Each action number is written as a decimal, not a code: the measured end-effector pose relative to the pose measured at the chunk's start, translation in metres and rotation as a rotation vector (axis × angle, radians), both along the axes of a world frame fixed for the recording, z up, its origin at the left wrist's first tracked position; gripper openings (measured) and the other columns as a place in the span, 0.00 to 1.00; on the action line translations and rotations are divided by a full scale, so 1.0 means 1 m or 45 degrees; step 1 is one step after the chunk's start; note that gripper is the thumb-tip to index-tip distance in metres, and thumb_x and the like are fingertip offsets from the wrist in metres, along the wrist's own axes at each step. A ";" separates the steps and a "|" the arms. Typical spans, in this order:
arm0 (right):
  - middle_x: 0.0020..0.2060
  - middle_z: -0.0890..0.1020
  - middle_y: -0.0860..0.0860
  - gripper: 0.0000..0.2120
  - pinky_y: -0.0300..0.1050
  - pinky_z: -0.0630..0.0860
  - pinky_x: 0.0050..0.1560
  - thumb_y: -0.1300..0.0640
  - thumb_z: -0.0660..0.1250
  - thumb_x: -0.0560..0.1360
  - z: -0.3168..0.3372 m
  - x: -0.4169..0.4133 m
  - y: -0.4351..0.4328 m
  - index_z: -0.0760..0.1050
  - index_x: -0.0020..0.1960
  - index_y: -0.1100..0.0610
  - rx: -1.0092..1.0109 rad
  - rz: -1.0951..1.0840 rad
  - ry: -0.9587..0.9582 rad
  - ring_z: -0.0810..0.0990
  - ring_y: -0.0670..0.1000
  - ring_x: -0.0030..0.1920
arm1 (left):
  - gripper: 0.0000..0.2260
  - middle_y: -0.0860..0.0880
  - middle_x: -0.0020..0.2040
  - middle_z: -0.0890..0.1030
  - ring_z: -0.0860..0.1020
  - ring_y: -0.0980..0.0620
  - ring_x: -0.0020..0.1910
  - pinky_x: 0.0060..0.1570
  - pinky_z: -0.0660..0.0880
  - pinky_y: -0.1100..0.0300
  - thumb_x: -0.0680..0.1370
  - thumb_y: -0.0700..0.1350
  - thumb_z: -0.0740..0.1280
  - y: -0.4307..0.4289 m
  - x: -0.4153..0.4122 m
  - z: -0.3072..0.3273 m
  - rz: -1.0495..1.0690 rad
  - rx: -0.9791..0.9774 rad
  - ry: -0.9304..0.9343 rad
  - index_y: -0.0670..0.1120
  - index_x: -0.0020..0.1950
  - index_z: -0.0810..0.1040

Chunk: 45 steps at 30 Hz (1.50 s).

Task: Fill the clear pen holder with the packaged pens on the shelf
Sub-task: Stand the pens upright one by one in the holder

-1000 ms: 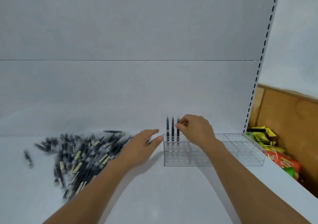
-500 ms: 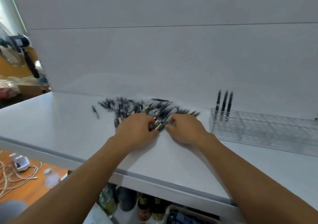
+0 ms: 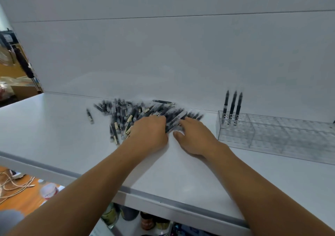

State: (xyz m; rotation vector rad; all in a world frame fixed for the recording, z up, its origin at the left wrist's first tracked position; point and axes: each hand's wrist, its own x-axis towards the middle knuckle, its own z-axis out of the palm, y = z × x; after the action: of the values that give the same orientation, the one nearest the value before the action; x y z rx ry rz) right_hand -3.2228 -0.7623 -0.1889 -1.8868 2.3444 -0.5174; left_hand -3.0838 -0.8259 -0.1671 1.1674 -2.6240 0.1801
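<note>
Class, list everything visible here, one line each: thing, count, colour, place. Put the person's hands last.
shelf: one, white, across the middle of the view
back panel: one, white, behind the shelf
pen holder: one, clear, on the shelf at right
standing pens: three, black, upright in the pen holder's left end
loose pens: too many to count, black in clear wrappers, piled on the shelf
stray pen: one, black, alone left of the pile
bottles: several, mixed colours, below the shelf
cables: a tangle, white, lower left on a wooden surface
left hand: one, on the pile's near edge
right hand: one, fingers on the pile's right end
</note>
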 end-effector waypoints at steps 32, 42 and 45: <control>0.37 0.76 0.50 0.06 0.42 0.71 0.31 0.61 0.65 0.74 0.025 0.011 0.020 0.71 0.39 0.54 -0.274 -0.183 -0.542 0.76 0.51 0.36 | 0.10 0.51 0.35 0.76 0.67 0.58 0.25 0.26 0.64 0.64 0.83 0.43 0.58 0.019 -0.011 0.008 -0.294 1.075 1.509 0.44 0.58 0.77; 0.39 0.81 0.46 0.04 0.39 0.77 0.42 0.58 0.71 0.74 0.072 -0.023 0.061 0.78 0.47 0.50 -0.661 -0.103 -0.897 0.79 0.44 0.37 | 0.10 0.49 0.33 0.76 0.66 0.56 0.25 0.24 0.63 0.67 0.83 0.44 0.59 0.029 -0.028 0.018 -0.439 1.156 1.686 0.43 0.53 0.78; 0.37 0.82 0.45 0.04 0.36 0.76 0.43 0.59 0.73 0.73 0.087 -0.062 0.079 0.81 0.46 0.52 -0.777 -0.122 -0.821 0.78 0.44 0.37 | 0.09 0.49 0.33 0.75 0.64 0.56 0.25 0.24 0.61 0.67 0.83 0.43 0.58 0.035 -0.051 0.021 -0.548 1.149 1.659 0.43 0.53 0.78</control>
State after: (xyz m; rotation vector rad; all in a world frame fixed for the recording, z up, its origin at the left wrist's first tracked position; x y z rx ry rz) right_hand -3.2847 -0.6837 -0.1018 -1.4322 1.9544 -1.7065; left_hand -3.1352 -0.7904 -0.1462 0.4656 -1.5756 -1.4247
